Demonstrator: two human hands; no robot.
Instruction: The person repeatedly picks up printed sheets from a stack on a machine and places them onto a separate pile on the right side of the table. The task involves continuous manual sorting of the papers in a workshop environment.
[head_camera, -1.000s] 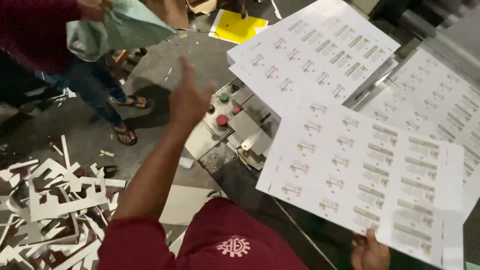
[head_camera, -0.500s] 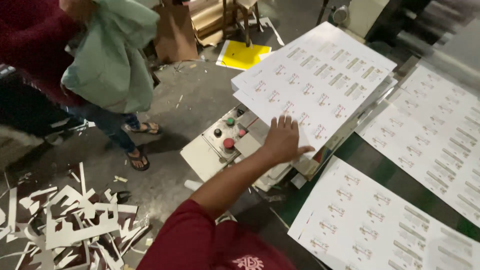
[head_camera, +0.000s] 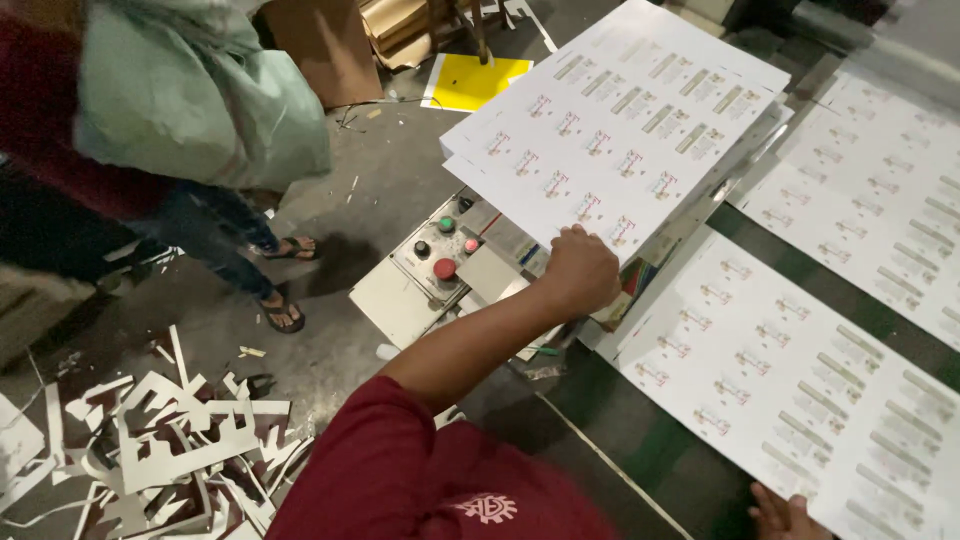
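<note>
**Printed sheets handled at the machine**

The near edge of a stack of printed sheets (head_camera: 620, 130) is gripped by the left hand (head_camera: 580, 268), whose fingers are curled together on that edge. The stack is held raised over a grey control panel (head_camera: 430, 265) with red and green buttons. At the bottom edge of the view, the right hand (head_camera: 785, 515) is seen touching the corner of a second printed sheet (head_camera: 790, 370) laid flat on the green worktop (head_camera: 650, 440); whether its fingers are clamped on it cannot be told. White card offcuts (head_camera: 160, 450) are scattered on the floor (head_camera: 330, 330), where another person (head_camera: 150, 130) stands beside a yellow sheet (head_camera: 475, 82).
</note>
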